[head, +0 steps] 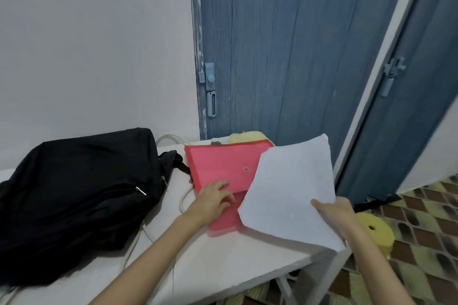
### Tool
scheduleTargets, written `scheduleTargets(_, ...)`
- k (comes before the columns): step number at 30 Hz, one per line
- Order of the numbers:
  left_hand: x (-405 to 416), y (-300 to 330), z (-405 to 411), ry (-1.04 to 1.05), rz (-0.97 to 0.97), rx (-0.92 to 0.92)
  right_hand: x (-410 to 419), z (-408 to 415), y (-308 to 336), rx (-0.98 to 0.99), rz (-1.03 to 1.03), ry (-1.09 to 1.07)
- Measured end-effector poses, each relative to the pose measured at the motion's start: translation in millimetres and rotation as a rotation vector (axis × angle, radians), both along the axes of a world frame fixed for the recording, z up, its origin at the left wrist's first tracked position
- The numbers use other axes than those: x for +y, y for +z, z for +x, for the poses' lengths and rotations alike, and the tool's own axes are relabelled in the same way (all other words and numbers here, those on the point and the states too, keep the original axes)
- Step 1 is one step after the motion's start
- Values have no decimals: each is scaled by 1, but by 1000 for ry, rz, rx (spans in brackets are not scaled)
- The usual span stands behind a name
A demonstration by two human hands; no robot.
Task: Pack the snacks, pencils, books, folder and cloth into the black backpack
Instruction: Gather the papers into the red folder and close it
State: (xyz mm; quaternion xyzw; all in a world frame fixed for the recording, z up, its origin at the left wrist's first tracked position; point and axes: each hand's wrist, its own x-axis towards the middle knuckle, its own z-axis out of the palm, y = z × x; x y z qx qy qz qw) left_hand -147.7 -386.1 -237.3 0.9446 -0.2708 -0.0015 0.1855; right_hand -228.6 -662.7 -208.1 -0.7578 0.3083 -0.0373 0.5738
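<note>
The red folder (218, 168) lies flat on the white surface (223, 260) at the centre of the frame, just right of the black backpack (79, 195), which slumps at the left. The left hand (213, 199) rests on the folder's lower part, fingers (224, 197) loosely bent, pressing it. The right hand (334, 215) pinches the lower edge of a white sheet of paper (290, 190), held tilted above the folder's right side. Something yellow (245, 137) shows behind the folder.
</note>
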Motion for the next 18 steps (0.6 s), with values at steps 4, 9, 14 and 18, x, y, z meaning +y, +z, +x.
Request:
scheduleTargets(4, 0, 6, 7, -2, 23, -96, -19, -14, -5, 63, 6, 42)
scheduleTargets(9, -7, 15, 10, 77, -21, -193, -32, -28, 3, 106, 51, 160)
scheduleTargets(14, -16, 12, 7, 182, 146, -284, -43, -34, 9, 237, 69, 316)
scheduleTargets(18, -18, 12, 4, 231, 205, -280, -52, -37, 8, 304, 110, 400)
